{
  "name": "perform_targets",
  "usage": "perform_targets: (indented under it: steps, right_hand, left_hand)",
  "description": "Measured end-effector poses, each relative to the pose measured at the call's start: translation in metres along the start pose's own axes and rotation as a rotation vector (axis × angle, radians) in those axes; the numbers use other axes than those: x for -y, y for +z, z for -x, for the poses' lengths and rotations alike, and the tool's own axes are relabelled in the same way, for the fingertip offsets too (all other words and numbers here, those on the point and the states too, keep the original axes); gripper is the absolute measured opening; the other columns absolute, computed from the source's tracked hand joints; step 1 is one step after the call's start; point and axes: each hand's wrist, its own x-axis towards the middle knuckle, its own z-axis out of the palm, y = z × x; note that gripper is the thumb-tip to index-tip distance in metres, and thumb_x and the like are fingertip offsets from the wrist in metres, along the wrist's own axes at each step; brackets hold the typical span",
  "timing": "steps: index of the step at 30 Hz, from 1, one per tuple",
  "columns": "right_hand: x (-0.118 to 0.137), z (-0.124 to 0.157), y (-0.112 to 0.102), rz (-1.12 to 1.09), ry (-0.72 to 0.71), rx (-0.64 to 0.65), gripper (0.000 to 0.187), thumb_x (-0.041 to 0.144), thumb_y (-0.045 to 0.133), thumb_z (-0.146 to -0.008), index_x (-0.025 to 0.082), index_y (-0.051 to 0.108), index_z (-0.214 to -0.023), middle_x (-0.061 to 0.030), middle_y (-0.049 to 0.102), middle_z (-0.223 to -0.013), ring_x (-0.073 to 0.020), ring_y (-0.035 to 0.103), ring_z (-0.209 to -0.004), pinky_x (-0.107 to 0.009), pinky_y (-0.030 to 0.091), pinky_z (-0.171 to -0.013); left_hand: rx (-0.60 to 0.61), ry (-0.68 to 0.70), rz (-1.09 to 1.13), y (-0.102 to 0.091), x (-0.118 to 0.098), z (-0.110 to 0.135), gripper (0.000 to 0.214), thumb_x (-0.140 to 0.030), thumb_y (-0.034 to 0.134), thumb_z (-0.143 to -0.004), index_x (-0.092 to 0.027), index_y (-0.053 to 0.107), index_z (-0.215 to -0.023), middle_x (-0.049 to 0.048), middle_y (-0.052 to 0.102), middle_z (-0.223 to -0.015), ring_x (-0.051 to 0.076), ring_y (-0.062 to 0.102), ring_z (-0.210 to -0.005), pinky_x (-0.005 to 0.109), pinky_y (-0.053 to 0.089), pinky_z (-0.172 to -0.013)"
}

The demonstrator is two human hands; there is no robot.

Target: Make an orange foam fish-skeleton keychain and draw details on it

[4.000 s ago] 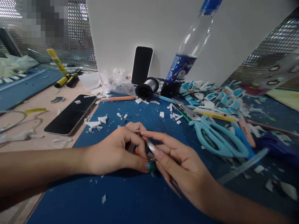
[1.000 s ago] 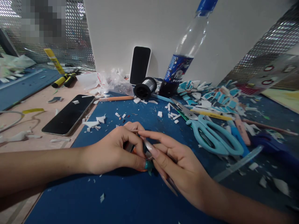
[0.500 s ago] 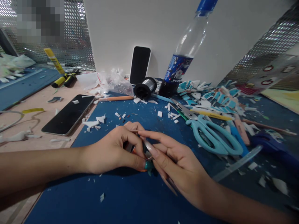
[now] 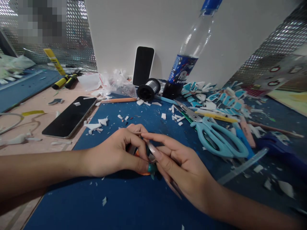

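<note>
My left hand (image 4: 115, 153) rests on the blue cutting mat (image 4: 134, 201), fingers curled round a small orange piece (image 4: 143, 173) that shows just under the thumb. My right hand (image 4: 184, 166) meets it from the right, thumb and forefinger pinched at the same spot, with slim tweezers (image 4: 173, 188) running back under the palm. What sits between the fingertips is too small to make out.
Light blue scissors (image 4: 218, 137), a yellow pencil (image 4: 216, 117) and blue-and-white cut scraps (image 4: 223, 99) lie at the right. A wire spool (image 4: 148, 88), a cola bottle (image 4: 187, 60) and an upright phone (image 4: 143, 65) stand at the back. Another phone (image 4: 69, 116) lies left of the mat.
Both hands have stayed together at the same spot on the mat; only the view has shifted slightly.
</note>
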Motion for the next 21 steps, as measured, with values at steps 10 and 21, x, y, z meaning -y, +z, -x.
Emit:
perform_targets:
  steps: [10,21]
  right_hand:
    - [-0.0018,0.0001,-0.0004,-0.003,0.0,0.004,0.042,0.033,0.045,-0.094,0.016,0.045,-0.133,0.0105,0.041,-0.048,-0.0006,0.035,-0.036,-0.009,0.031,-0.037]
    - [0.0007,0.0004,-0.0007,0.001,0.017,0.01,0.041,0.032,0.044,-0.095,0.014,0.046,-0.131,0.0099,0.042,-0.048,-0.0012,0.036,-0.037,-0.01,0.03,-0.037]
  left_hand:
    - [-0.006,0.012,-0.007,0.0002,0.0008,0.0004,0.017,-0.011,0.077,-0.065,-0.015,0.064,-0.054,-0.0003,0.055,-0.079,0.013,0.049,-0.089,0.025,0.04,-0.079]
    - [0.0,0.015,0.012,-0.0001,0.0023,0.0004,0.016,-0.012,0.077,-0.064,-0.015,0.064,-0.055,-0.0004,0.053,-0.082,0.014,0.05,-0.085,0.029,0.04,-0.078]
